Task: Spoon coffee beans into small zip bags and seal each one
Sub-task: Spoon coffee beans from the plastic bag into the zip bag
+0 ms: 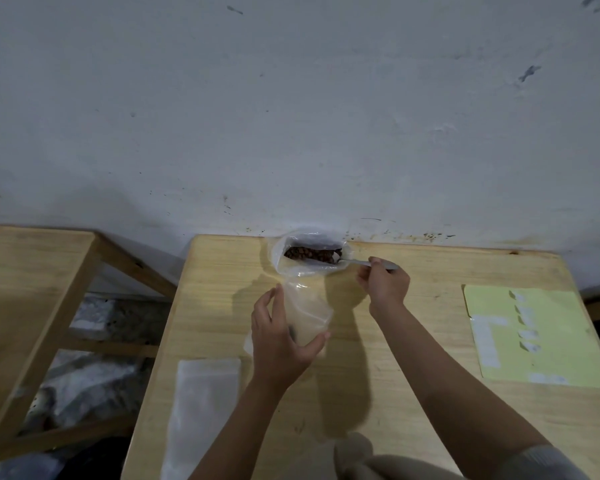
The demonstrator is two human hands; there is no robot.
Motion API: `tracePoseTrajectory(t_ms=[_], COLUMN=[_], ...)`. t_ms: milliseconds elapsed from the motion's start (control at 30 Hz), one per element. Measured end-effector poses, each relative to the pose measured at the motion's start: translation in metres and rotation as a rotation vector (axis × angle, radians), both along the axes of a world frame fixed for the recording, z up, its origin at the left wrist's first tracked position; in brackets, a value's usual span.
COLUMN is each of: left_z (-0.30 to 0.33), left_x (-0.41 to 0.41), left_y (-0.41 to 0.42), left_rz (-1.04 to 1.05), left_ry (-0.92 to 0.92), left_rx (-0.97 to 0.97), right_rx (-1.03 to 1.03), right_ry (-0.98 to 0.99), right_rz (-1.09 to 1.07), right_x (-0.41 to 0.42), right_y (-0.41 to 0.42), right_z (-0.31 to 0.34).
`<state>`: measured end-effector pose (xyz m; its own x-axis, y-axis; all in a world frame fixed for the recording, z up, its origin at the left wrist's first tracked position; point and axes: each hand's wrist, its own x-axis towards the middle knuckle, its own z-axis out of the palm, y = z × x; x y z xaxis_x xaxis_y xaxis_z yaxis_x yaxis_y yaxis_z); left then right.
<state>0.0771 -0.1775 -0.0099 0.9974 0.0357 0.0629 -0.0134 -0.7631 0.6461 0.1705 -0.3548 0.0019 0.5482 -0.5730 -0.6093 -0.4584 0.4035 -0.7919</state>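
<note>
A large clear plastic bag (291, 270) of brown coffee beans (310, 254) stands open at the back of the wooden table (430, 393), against the wall. My right hand (385, 284) grips a metal spoon (355, 262) by its handle, its bowl dipped among the beans. My left hand (279, 341) holds a small clear zip bag (309, 310) upright in front of the big bag, thumb on one side and fingers on the other. The small bag's mouth points toward the beans.
A stack of flat clear zip bags (201, 410) lies at the table's front left. A yellow sheet with white labels (530, 337) lies at the right. A second wooden table (32, 289) stands to the left across a gap. The white wall (291, 116) runs behind.
</note>
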Motion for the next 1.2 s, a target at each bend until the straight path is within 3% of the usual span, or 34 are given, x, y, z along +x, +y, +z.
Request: tracePoseTrajectory(t_ms=[133, 433, 700, 967, 1200], left_z=[-0.002, 0.0, -0.001, 0.003, 0.003], left_x=[0.0, -0.004, -0.001, 0.001, 0.0], left_y=[-0.001, -0.002, -0.009, -0.02, -0.015], left_rz=[-0.024, -0.045, -0.059, -0.045, -0.034], left_ry=[-0.028, -0.082, -0.04, 0.022, -0.016], left_rx=[0.003, 0.04, 0.051, 0.014, -0.011], right_rx=[0.087, 0.056, 0.024, -0.241, -0.486], right_ry=[-0.053, -0.119, -0.278, -0.452, -0.426], right_rz=[-0.086, -0.08, 0.068, 0.364, 0.277], right_x=[-0.012, -0.036, -0.062, -0.081, -0.055], right_y=[-0.008, -0.023, -0.033, -0.029, -0.024], right_z=[0.005, 0.016, 0.037, 0.05, 0.042])
